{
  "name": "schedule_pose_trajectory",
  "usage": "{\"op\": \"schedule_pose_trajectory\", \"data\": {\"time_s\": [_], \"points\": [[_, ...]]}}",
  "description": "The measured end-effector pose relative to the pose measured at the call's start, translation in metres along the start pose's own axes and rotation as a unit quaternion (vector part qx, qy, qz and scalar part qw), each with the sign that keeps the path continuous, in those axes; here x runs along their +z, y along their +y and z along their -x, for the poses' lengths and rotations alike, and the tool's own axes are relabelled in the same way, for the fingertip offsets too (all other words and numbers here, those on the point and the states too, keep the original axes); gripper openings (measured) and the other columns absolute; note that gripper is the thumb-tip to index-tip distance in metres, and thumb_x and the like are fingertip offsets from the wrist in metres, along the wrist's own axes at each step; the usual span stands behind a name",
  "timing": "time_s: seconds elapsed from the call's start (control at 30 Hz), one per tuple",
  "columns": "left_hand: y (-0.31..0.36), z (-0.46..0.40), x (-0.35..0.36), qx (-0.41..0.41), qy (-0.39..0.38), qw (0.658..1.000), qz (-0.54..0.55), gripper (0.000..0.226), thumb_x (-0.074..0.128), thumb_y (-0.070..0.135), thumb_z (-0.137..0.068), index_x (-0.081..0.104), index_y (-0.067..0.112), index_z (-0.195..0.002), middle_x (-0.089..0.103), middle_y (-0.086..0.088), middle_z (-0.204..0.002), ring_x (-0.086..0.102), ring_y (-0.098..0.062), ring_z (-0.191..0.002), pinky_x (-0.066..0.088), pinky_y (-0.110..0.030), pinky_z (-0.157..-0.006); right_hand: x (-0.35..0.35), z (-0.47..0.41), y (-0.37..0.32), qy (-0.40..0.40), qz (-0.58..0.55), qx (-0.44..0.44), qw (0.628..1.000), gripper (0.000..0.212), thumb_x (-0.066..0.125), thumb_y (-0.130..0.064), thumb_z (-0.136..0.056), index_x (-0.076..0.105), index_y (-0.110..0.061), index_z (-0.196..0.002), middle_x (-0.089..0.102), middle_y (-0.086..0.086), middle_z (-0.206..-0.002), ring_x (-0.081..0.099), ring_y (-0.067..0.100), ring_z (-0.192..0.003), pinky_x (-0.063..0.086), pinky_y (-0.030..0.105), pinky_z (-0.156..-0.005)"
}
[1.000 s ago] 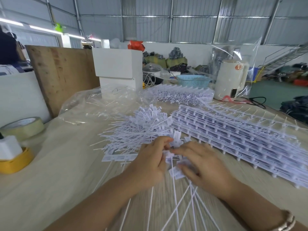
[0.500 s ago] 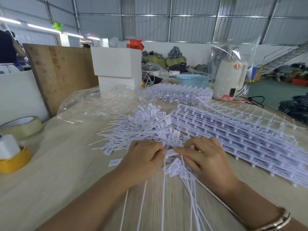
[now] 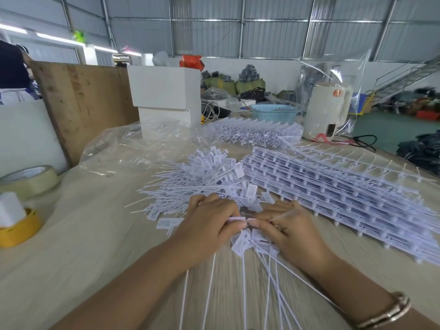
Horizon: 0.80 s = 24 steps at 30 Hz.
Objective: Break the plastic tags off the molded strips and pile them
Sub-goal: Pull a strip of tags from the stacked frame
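Note:
My left hand (image 3: pixel 209 225) and my right hand (image 3: pixel 292 232) meet at the table's near middle, thumbs and fingers pinching a white molded strip (image 3: pixel 238 219) between them. Several white tags (image 3: pixel 242 241) hang from it, their long thin tails running toward me. Just beyond my hands lies a pile of loose tags (image 3: pixel 202 177). A thick stack of whole molded strips (image 3: pixel 345 194) lies to the right. More strips (image 3: pixel 254 133) are heaped farther back.
A crumpled clear plastic bag (image 3: pixel 133 148) lies behind the pile. Tape rolls (image 3: pixel 28 179) and a yellow roll (image 3: pixel 21 232) sit at the left edge. White boxes (image 3: pixel 166 96), a blue basket (image 3: pixel 273 113) and a cream kettle (image 3: pixel 328 110) stand at the back.
Both hands have drawn slightly toward me and closed together on the strip; the bundle of tag tails has shifted beneath them.

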<state>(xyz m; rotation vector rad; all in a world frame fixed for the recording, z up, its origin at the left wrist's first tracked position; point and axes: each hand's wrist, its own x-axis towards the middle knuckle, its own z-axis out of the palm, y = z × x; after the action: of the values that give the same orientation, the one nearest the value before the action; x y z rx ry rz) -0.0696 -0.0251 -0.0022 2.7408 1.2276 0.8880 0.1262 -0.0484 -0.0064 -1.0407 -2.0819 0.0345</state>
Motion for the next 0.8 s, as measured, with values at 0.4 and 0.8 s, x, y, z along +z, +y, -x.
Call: {"op": "schedule_pose_trajectory", "data": {"time_s": [0.4, 0.8], "points": [[0.000, 0.003, -0.003, 0.030, 0.000, 0.996, 0.086, 0.022, 0.033, 0.047, -0.089, 0.039, 0.034, -0.073, 0.043, 0.010, -0.067, 0.041, -0.001, -0.074, 0.021, -0.014, -0.082, -0.006, 0.000, 0.005, 0.010, -0.257, 0.072, 0.964, 0.026, 0.055, -0.026, -0.090, 0.065, -0.027, -0.067, 0.064, -0.007, -0.069, 0.058, 0.003, -0.066, 0.044, 0.016, -0.065], [-0.008, 0.003, -0.014, -0.019, 0.001, 0.992, 0.121, 0.009, 0.044, 0.022, -0.085, 0.048, 0.029, -0.080, 0.043, 0.013, -0.061, 0.042, -0.004, -0.062, 0.024, -0.021, -0.062, -0.003, 0.004, 0.012, -0.090, 0.094, -0.074, 0.989, 0.036, 0.051, -0.018, -0.093, 0.058, -0.032, -0.125, 0.061, -0.015, -0.099, 0.054, 0.003, -0.083, 0.034, 0.029, -0.073]]}}
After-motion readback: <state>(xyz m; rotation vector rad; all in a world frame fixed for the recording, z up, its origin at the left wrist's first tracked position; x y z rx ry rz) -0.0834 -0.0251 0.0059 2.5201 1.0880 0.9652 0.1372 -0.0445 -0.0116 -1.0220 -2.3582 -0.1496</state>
